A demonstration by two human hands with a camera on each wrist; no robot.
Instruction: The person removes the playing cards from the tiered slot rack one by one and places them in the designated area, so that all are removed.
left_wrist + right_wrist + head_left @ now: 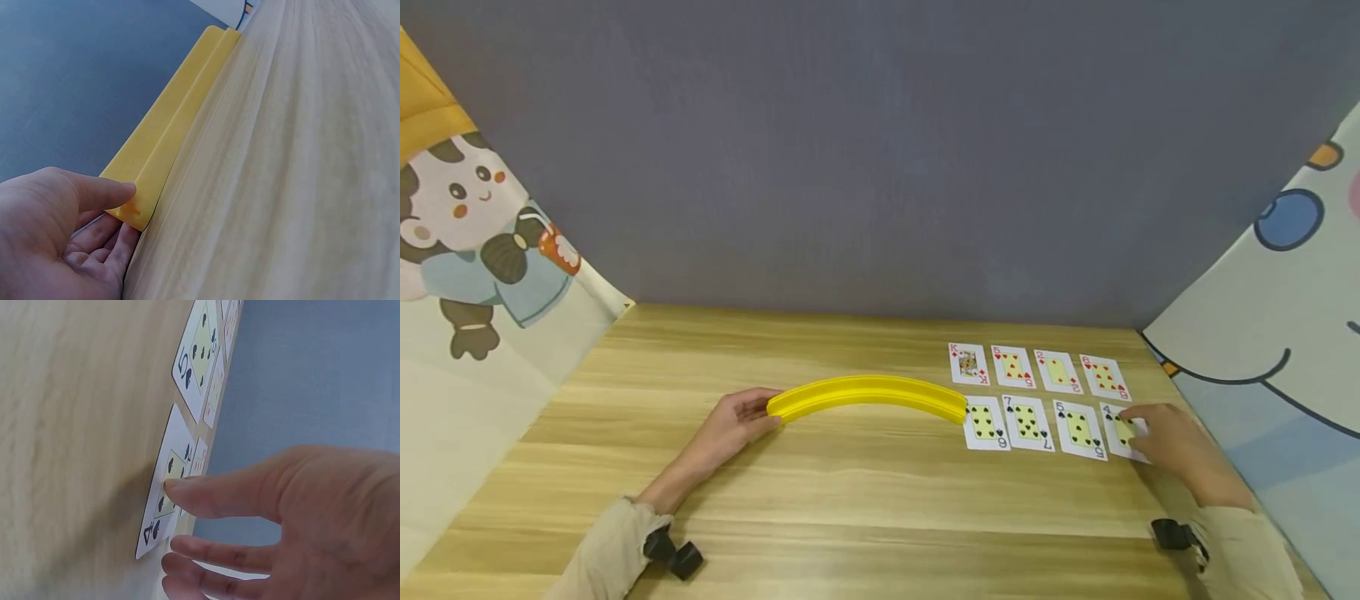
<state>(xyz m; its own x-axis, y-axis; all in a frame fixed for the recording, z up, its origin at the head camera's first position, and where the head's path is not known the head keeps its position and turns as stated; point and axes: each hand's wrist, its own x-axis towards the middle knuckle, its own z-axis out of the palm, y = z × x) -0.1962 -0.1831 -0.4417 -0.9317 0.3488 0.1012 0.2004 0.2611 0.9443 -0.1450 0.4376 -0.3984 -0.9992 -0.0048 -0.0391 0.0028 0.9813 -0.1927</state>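
My left hand (741, 425) grips the left end of a yellow curved card holder (868, 392), thumb on its near side and fingers at its end and below. In the left wrist view the grooved holder (181, 119) stretches away from the thumb, close over the table. No cards show in its groove. At the right, my right hand (1172, 442) is over the four of spades (1123, 429), thumb and fingers spread apart. The right wrist view shows the thumb tip over the face of this card (165, 487), with the other fingers near its edge.
Beside that card lie the five (1081, 429), seven (1028, 422) and six of spades (985, 422), the six overlapped by the holder's right end. Behind them is a row of red cards, from a king (968, 364) to a six (1105, 377). A grey wall (880, 167) bounds the wooden table.
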